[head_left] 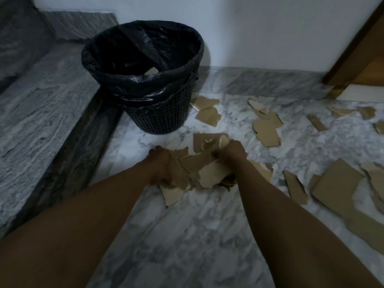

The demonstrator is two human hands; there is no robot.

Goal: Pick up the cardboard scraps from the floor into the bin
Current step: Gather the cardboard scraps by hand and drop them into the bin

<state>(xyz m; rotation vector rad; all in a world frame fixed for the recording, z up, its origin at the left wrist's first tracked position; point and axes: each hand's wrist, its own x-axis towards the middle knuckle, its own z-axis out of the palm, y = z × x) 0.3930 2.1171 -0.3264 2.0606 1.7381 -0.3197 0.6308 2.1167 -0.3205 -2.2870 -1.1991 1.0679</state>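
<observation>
A pile of brown cardboard scraps (209,173) lies on the marble floor in the middle of the head view. My left hand (164,165) grips the pile's left side and my right hand (231,153) grips its right side, fingers curled into the pieces. Behind them stands a black mesh bin (162,113) lined with a black bag (116,65), with one scrap (151,71) showing inside. Several more scraps are scattered to the right, such as a mid-sized piece (266,132) and a large flat piece (334,186).
A grey marble step (45,104) with a dark riser rises along the left, close to the bin. A white wall (270,34) runs behind. A wooden door frame (357,55) stands at the far right. Bare marble floor (187,235) lies between my forearms.
</observation>
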